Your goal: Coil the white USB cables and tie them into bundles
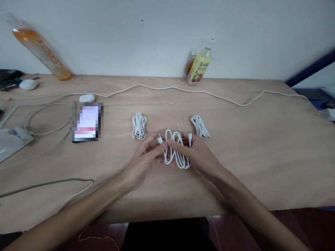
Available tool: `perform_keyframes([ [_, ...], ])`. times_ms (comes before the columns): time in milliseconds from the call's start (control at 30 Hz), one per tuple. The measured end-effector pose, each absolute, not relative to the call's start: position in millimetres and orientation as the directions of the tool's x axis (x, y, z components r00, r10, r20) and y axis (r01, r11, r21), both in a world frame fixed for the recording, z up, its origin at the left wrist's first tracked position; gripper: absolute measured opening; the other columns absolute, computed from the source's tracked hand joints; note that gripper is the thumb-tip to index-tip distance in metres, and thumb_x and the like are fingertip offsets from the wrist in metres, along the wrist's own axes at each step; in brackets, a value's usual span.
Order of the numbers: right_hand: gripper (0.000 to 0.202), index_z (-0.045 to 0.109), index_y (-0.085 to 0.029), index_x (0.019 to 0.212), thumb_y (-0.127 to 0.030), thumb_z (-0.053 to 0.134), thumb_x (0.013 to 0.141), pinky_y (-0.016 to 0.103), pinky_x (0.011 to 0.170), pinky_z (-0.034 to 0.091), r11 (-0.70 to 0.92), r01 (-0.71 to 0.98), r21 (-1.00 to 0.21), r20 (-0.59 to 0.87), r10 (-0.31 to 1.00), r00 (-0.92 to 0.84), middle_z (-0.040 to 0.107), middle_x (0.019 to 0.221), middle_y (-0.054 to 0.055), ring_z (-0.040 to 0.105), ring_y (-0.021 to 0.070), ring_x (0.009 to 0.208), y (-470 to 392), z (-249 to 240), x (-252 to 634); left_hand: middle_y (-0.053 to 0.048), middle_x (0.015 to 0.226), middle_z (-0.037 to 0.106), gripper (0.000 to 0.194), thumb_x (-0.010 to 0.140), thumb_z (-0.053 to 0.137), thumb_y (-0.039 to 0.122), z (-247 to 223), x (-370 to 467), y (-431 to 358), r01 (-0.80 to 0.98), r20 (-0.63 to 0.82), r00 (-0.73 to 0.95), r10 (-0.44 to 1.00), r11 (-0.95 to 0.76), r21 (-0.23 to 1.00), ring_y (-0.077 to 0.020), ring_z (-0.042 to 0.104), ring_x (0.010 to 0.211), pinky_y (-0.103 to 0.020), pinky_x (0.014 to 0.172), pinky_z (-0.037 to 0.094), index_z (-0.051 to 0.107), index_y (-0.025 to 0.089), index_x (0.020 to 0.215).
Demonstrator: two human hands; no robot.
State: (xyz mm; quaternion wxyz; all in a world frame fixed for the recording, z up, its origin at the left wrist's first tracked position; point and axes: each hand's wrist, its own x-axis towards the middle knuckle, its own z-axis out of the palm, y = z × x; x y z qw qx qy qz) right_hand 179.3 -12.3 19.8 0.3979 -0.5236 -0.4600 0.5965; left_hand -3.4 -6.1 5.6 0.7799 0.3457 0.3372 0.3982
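Observation:
A white charging cable (180,153), folded into several loose loops, is held between both hands above the table. My left hand (146,155) pinches its left side, where one plug sticks up by the fingers. My right hand (197,151) grips the loops with the thumb across their top, and the other connector points up beside it. Behind the hands lie two white cable bundles, a left bundle (139,126) and a right bundle (200,126). A small bent white tie (180,127) lies between them.
A pixelated phone (87,122) and a white earbud case (87,98) lie to the left. One long white cord (170,88) crosses the table's back. An orange drink bottle (43,52) and a yellow-labelled bottle (201,64) stand by the wall. Loose cables run along the left side.

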Motion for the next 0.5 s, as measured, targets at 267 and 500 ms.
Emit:
perform_keyframes([
  [267,0.048,0.081,-0.022,0.092,-0.066,0.091,0.075,0.024,0.053,0.048,-0.390,-0.167,-0.905,-0.361,0.915,-0.181,0.072,0.075,0.000,0.062,0.0139,0.061,-13,22,179,-0.005,0.109,0.081,0.014,0.097,0.084,0.026,7,-2,-8,-0.417,-0.279,0.464,0.841,0.485,0.769,-0.0145,0.074,0.089,-0.025,0.079,0.062,0.079,0.020,0.108],
  [500,0.038,0.081,-0.023,0.082,-0.059,0.093,0.078,0.025,0.060,0.042,-0.321,-0.189,-0.928,-0.306,0.946,-0.102,0.072,0.077,0.000,0.054,0.0127,0.067,-19,13,186,-0.007,0.111,0.084,0.019,0.102,0.074,0.017,9,1,-6,-0.490,-0.323,0.364,0.874,0.474,0.731,-0.0187,0.080,0.097,-0.031,0.089,0.065,0.076,0.019,0.121],
])
